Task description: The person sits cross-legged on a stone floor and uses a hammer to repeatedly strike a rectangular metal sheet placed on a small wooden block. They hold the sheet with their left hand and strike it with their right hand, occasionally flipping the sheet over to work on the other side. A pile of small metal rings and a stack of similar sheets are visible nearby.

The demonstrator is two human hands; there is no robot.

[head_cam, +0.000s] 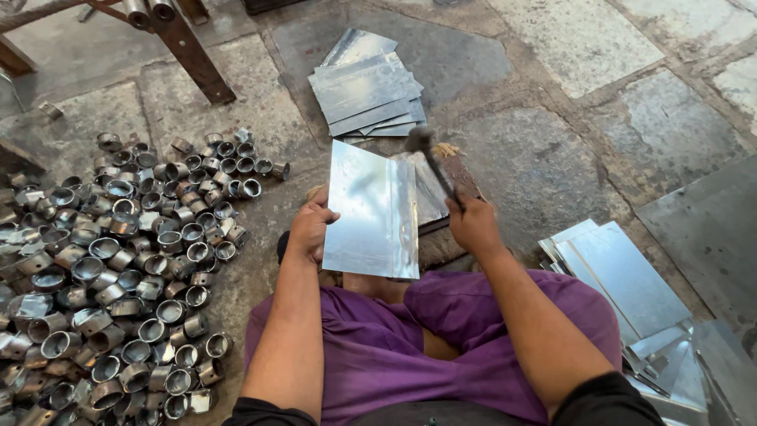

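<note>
I sit on a stone floor in purple trousers. My left hand (310,227) grips the left edge of a shiny rectangular metal sheet (372,211), held flat in front of my knees. My right hand (473,225) is closed on the handle of a hammer (432,162); its dark head is raised just above the sheet's far right corner. Under the sheet lie a worn wooden block (461,175) and another piece of sheet metal.
A large heap of short metal rings (126,268) covers the floor on my left. A stack of cut metal sheets (367,87) lies ahead, another stack (623,284) at my right. A rusty metal frame leg (189,51) stands at the upper left.
</note>
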